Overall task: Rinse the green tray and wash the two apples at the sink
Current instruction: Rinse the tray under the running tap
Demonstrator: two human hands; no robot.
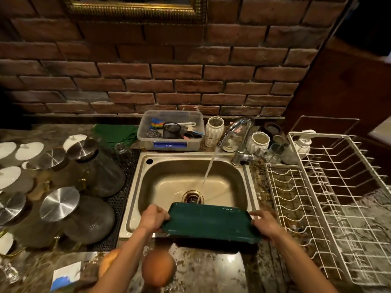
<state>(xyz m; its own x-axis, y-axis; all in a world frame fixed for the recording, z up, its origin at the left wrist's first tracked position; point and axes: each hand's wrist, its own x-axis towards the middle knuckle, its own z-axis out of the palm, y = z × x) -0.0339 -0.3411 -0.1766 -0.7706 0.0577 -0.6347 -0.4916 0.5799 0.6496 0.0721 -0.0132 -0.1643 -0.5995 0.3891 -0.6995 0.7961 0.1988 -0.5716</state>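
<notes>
1. Glossy rectangular green tray (210,223) hangs over the steel sink's (135,193) near rim.
2. Left hand (153,216) and right hand (265,224) curl fingers around its short ends.
3. Two round apples (158,267) lie on the counter nearer than the sink.

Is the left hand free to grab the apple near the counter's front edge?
Probably not yet: the left hand grips one end of the green tray, the right hand the other. The apple lies unobstructed beside that forearm.

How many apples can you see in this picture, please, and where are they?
2. One apple lies on the counter in front of the sink, between the person's forearms. The other apple sits to its left, partly hidden behind the left forearm. Others could be out of view.
</notes>
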